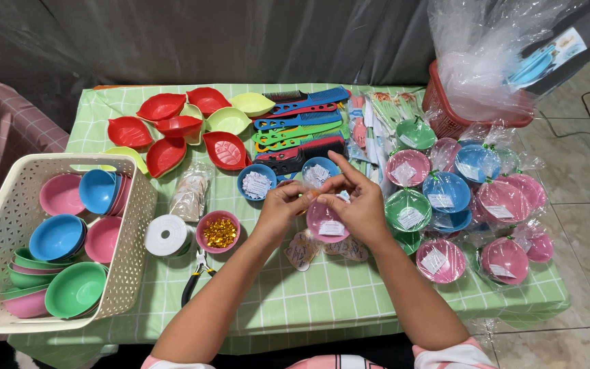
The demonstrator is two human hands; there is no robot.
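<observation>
Above the middle of the green checked desk point(308, 294), both hands meet over a small pink bowl point(327, 222) wrapped in clear film. The left hand point(283, 205) and the right hand point(360, 205) pinch the gathered film at the bowl's far edge, fingertips pressed together. Just left stands a pink bowl of gold pieces point(219, 231), then a white spool point(166, 236) and a white basket point(8, 273) of coloured bowls. Wrapped bowls point(476, 205) crowd the right side; combs point(302, 130) lie far.
</observation>
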